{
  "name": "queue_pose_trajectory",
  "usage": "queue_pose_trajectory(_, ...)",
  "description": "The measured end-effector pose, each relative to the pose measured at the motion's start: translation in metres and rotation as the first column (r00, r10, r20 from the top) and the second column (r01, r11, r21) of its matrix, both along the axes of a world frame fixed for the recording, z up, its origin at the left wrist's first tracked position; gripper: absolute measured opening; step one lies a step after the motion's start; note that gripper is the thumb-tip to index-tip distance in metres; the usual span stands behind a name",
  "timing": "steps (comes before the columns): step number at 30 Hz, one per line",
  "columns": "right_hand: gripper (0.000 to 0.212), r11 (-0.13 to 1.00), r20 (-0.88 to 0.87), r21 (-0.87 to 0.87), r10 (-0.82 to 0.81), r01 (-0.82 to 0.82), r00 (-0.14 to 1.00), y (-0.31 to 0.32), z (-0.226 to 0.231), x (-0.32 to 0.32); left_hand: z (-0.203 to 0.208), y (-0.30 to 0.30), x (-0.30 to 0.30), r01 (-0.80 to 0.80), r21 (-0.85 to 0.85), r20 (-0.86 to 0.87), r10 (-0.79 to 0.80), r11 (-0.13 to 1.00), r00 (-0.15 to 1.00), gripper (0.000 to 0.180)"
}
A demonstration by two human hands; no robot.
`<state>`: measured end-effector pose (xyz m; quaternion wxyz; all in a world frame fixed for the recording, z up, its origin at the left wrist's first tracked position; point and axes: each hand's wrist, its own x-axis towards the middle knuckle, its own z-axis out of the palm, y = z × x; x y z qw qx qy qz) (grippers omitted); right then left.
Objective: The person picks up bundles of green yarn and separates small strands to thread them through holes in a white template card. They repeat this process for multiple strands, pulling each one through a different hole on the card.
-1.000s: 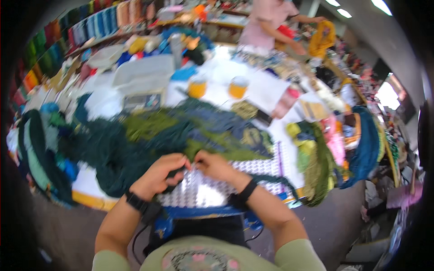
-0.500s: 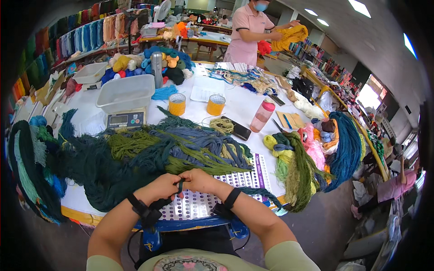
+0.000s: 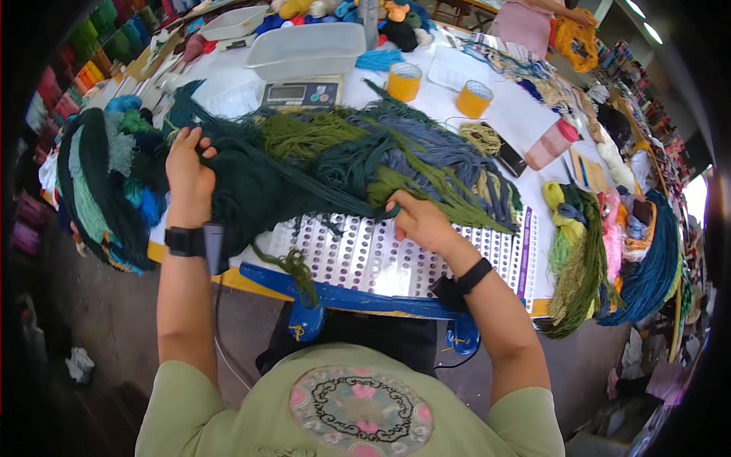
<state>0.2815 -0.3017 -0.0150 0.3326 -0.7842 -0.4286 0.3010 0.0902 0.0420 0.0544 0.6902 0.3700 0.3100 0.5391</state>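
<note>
A thick dark green yarn hank [image 3: 244, 175] lies across the left of the table, over olive green yarn [image 3: 308, 135] and grey-blue yarn [image 3: 434, 152]. At its left part, my left hand [image 3: 190, 169] rests against the strands, its fingers loosely bent and apart. My right hand [image 3: 422, 221] is closed on the narrow right end of a dark green strand bundle, which stretches between the two hands. Under the yarn lies a white card with rows of punched holes [image 3: 358, 259] and a purple strip along its right side. An olive yarn tail [image 3: 297, 274] hangs over the table's front edge.
Behind the yarn stand a scale [image 3: 301, 93] carrying a clear plastic bin [image 3: 304, 53], and two tape rolls [image 3: 403, 81]. A phone [image 3: 510, 158] and a pink-capped bottle [image 3: 552, 145] lie to the right. More hanks [image 3: 647, 251] hang over the right edge. A co-worker [image 3: 525, 27] holds orange yarn.
My hands were together at the front edge, on a dark strand. Now they are far apart, the left up on the hank, the right holding a bundle's end. The view has shifted.
</note>
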Motion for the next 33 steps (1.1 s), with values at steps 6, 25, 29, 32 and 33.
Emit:
queue_pose_trajectory(6, 0.045, 0.998, 0.050, -0.036, -0.047, 0.048, 0.998, 0.003, -0.004, -0.008, -0.022, -0.155, 0.036, 0.792, 0.232, -0.570, -0.581, 0.565, 0.581, 0.011)
queue_pose_trajectory(25, 0.010, 0.991, 0.324, -0.005, -0.122, 0.131, 0.938, 0.007, -0.012, -0.010, -0.056, -0.127, 0.053, 0.976, 0.203, -0.978, 0.061, 0.084, 0.198, 0.017)
queue_pose_trajectory(29, 0.012, 0.993, 0.270, -0.004, -0.110, 0.116, 0.956, 0.006, -0.012, -0.009, -0.057, -0.122, 0.057, 0.980, 0.187, -0.978, -0.083, 0.072, 0.193, 0.018)
queue_pose_trajectory(32, 0.013, 0.990, 0.247, -0.051, -0.114, 0.130, 0.962, 0.008, -0.009, -0.010, -0.050, -0.129, 0.062, 0.996, 0.073, -0.983, -0.163, 0.048, 0.080, 0.018)
queue_pose_trajectory(33, 0.013, 0.991, 0.257, -0.053, -0.109, 0.126, 0.960, 0.008, -0.009, -0.011, -0.049, -0.134, 0.061, 0.983, 0.137, -0.990, 0.025, 0.122, 0.135, 0.019)
